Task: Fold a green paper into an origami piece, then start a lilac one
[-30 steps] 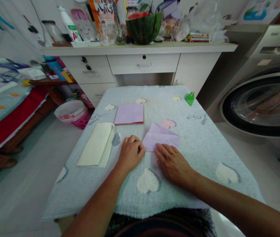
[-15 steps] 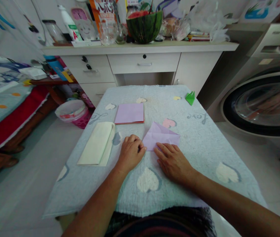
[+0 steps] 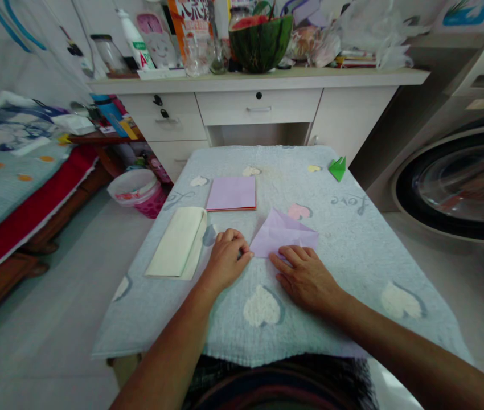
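Observation:
A sheet of purple origami paper (image 3: 287, 232), folded to a peak at the top, lies on the cloth-covered table. My left hand (image 3: 229, 259) is curled, thumb and forefinger closed at the paper's lower left corner. Flat across its lower right edge rests my right hand (image 3: 306, 276), fingers stretched out and pressing down; they cover part of that edge. Beyond my left hand sits a square stack of origami paper (image 3: 231, 192), purple on top with a red edge below. A folded pale-yellow paper (image 3: 176, 242) lies to the left.
A small green folded-paper piece (image 3: 337, 169) is near the table's far right corner. Behind stands a white cabinet (image 3: 263, 108) bearing a cut watermelon (image 3: 261, 45), jars and bags. A washing machine (image 3: 459, 171) is at right, a pink bin (image 3: 139, 191) and a bed at left.
The camera has turned slightly left, so the scene sits further right in view. My left hand stays at the paper's corner; my right fingers have shifted only slightly right along the edge.

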